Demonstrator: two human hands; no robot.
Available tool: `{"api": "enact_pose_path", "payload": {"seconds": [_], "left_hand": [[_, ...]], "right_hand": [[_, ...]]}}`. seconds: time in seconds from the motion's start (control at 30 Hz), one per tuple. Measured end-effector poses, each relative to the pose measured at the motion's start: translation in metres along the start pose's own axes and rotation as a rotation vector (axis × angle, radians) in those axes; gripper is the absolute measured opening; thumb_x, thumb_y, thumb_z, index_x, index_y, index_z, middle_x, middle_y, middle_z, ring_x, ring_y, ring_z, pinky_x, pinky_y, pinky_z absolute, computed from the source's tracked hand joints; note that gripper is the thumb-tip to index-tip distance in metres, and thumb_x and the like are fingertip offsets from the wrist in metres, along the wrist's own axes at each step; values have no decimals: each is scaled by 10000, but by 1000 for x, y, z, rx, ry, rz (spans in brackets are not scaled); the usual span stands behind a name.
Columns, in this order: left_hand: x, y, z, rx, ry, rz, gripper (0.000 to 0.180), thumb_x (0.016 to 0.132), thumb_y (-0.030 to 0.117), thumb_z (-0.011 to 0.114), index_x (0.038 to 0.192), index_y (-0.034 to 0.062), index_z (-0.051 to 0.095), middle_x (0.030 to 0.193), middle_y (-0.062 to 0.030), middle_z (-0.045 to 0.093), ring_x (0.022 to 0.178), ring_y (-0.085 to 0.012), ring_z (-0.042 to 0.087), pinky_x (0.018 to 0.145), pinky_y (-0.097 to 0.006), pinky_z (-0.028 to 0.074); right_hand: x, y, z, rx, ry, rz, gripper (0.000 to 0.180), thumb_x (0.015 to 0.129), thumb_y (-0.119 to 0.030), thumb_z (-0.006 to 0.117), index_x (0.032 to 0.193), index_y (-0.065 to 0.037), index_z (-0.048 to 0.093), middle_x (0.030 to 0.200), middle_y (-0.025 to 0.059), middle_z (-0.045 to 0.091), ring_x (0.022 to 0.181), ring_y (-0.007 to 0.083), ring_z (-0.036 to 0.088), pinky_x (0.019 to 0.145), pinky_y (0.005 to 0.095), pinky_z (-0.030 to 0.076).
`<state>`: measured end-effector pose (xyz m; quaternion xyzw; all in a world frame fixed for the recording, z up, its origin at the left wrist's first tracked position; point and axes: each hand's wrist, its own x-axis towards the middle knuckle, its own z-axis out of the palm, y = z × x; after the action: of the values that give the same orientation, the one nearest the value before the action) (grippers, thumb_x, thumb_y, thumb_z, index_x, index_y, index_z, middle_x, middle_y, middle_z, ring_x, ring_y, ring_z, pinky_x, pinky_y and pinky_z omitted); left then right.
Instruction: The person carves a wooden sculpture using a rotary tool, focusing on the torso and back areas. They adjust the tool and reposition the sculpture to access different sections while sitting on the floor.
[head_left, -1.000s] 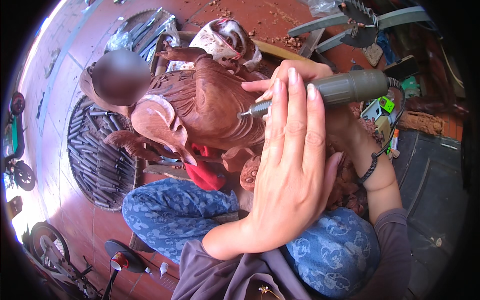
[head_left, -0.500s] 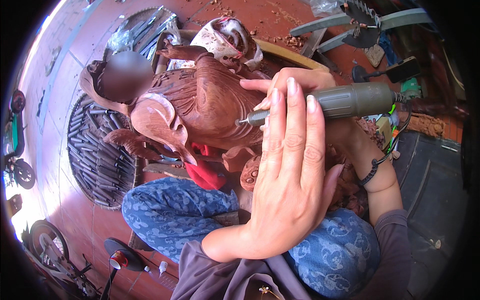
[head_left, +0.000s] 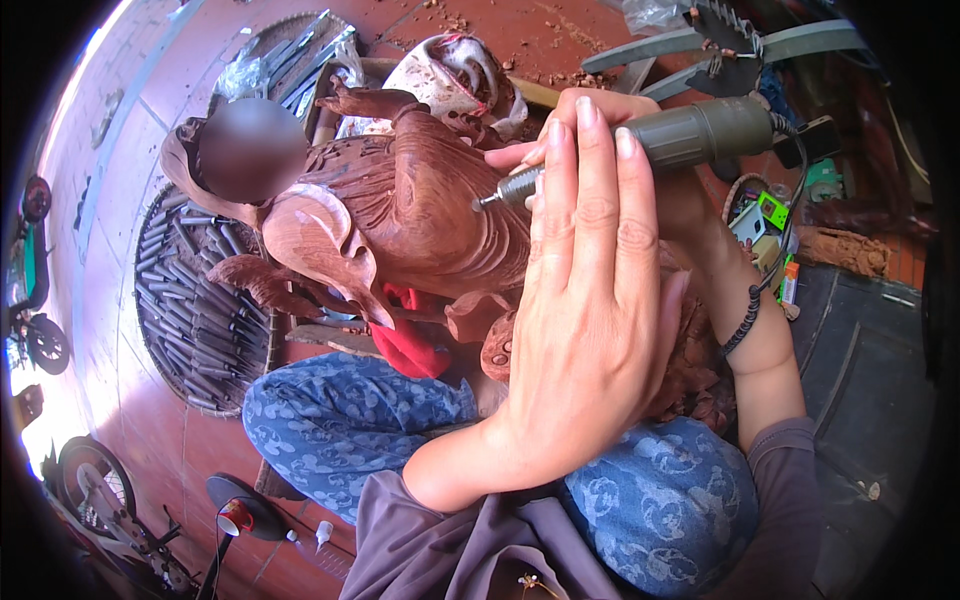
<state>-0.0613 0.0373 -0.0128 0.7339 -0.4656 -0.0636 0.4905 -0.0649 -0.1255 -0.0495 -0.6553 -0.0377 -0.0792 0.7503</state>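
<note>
A reddish-brown carved wooden figure (head_left: 425, 200) lies across my lap, its face area blurred. My right hand (head_left: 605, 108) is closed around a dark green rotary carving tool (head_left: 705, 133), mostly behind it. The tool's thin bit points left at the figure's draped folds; I cannot tell whether it touches. My left hand (head_left: 585, 350) reaches up from below with straight, flat fingers. Its fingertips overlap the front of the tool, and its palm covers part of the carving. A red cloth (head_left: 410, 345) shows under the figure.
A round basket (head_left: 205, 300) of dark rod-like tools stands at left. A white cloth (head_left: 435, 85) lies beyond the figure. Green metal legs (head_left: 810, 40) cross the far right, near a phone on a holder (head_left: 812, 140). A bicycle (head_left: 100, 490) is at lower left. The tool's cord (head_left: 800, 190) hangs beside my right wrist.
The tool has moved up in the picture, its back end rising more, so it slants more steeply. My right hand has moved up with it. The left hand has shifted slightly upward and right.
</note>
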Motion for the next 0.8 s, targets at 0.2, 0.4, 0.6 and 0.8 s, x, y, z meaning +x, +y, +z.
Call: {"api": "enact_pose_path", "payload": {"seconds": [0.2,0.4,0.6,0.8], "left_hand": [[6,9,0,57,0,61,769,789,71,633,1446,-123,284,1524,-333,211,1427,-489,209,1151,-517,244],[-8,13,2,-26,-15,48,757,784,89,648,1432,-124,320,1513,-350,223,1413,-519,211,1152,-521,244],[-13,15,4,-50,-7,-10,834,763,75,685,1460,-110,266,1516,-365,188,1413,-534,187,1154,-538,229],[-19,15,0,-72,-35,-31,890,747,50,709,1478,-100,224,1525,-362,159,1417,-536,168,1148,-552,231]], "right_hand": [[11,13,-20,79,-147,-234,247,934,-188,643,1013,41,596,1085,131,645,1048,245,651,927,375,545],[12,-8,-4,-125,-134,-90,163,851,-65,724,909,-26,576,980,115,658,1122,285,632,905,383,565],[9,1,0,-120,-103,-66,187,819,-47,753,834,-41,567,802,39,642,974,175,663,1009,423,500],[11,1,2,-139,-165,-70,145,859,-61,690,821,-32,553,747,14,622,777,83,628,1079,460,440]]}}
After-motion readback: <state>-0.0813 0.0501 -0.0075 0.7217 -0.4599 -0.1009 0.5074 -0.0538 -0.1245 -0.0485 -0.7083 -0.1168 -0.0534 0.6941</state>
